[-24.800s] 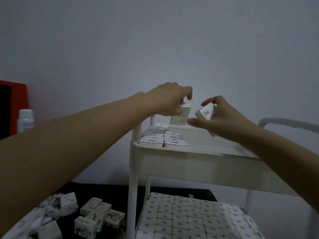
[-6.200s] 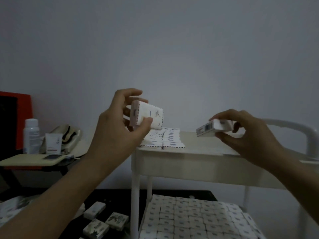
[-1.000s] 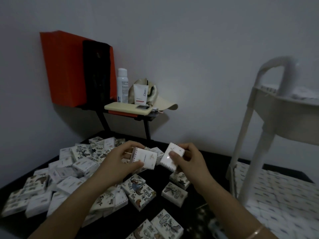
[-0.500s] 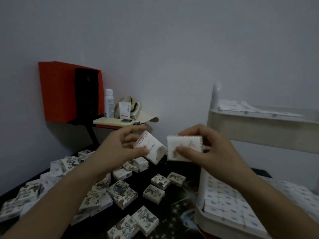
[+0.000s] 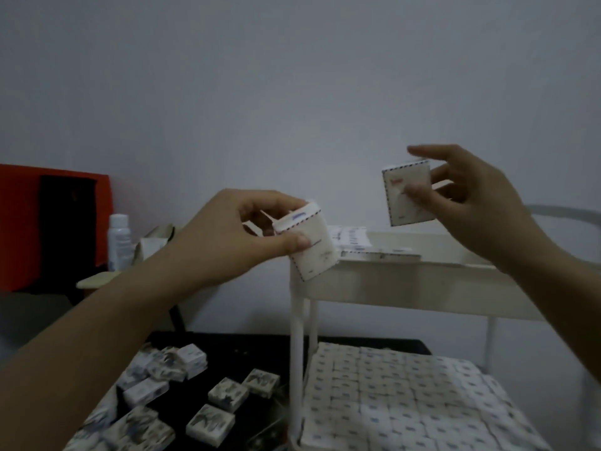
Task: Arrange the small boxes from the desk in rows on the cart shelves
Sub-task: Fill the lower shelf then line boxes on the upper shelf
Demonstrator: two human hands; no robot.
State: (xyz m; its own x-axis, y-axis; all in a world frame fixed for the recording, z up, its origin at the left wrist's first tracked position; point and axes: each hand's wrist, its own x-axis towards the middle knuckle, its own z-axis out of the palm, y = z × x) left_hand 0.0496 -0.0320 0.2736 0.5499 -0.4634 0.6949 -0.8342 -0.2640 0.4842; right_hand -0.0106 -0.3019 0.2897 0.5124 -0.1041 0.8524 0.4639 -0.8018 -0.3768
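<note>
Box (image 5: 314, 257) in L hand (image 5: 224, 237); 2nd box (image 5: 397, 205) in R hand (image 5: 478, 205), by cart (image 5: 406, 288).

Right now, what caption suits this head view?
Left hand holding left box, right hand holding right box, at the cart.

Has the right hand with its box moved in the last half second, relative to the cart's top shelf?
Yes. The right hand and its box rose: they were level with the wall of the top shelf, now above its rim.
</note>
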